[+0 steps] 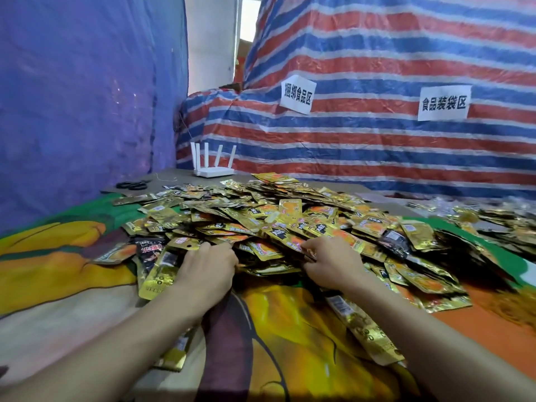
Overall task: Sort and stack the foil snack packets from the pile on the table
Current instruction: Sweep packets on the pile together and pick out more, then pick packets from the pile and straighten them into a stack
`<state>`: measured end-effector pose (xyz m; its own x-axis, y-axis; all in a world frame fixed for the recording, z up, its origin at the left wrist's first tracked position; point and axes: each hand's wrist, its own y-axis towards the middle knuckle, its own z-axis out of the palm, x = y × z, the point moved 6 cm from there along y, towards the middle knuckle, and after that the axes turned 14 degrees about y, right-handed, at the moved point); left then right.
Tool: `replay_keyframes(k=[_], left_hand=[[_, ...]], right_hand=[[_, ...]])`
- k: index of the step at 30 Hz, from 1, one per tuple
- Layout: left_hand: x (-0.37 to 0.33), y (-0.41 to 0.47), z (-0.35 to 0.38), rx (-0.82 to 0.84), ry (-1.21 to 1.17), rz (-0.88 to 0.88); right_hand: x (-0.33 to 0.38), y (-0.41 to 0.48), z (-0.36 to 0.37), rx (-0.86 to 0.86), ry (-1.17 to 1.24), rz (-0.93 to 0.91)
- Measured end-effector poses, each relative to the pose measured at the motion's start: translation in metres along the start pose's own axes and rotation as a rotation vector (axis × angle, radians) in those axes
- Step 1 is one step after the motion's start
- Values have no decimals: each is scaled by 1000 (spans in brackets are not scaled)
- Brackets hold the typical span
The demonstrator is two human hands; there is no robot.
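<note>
A big pile of gold foil snack packets (278,216) with orange and black print covers the middle of the table. My left hand (207,266) lies at the pile's near edge, its fingers curled into the packets, with a gold packet (158,278) beside it. My right hand (330,262) reaches into the pile just to the right and pinches the edge of an orange-printed packet (304,248). Between the two hands sits a small stack of packets (269,268). A few loose gold packets (365,332) lie under my right forearm.
A printed cloth (284,338) covers the table. A white router (213,165) and black scissors (132,185) sit at the far left. More packets (499,221) spread at far right. A striped tarp wall (377,134) with two paper signs stands behind.
</note>
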<state>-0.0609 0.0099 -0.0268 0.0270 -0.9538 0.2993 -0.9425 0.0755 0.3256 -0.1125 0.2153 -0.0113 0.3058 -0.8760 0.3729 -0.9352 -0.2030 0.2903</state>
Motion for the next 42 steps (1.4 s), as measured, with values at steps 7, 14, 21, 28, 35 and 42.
replay_keyframes(k=[7,14,21,28,35,42], left_hand=[[22,3,-13,-21,-296,-107],[36,-2,-46,-154,-668,-44],[56,19,-72,-405,-982,-243],[35,36,-24,-380,-1162,-544],[23,37,6,-418,-1255,-555],[24,36,12,-365,-1336,-554]], right_hand=[[3,4,-17,-194,240,67],[0,-2,-25,-395,373,-14],[10,-4,-55,-689,846,-122],[5,-2,-28,-654,1049,-20],[20,3,7,-112,1061,-125],[12,6,17,-32,1173,6]])
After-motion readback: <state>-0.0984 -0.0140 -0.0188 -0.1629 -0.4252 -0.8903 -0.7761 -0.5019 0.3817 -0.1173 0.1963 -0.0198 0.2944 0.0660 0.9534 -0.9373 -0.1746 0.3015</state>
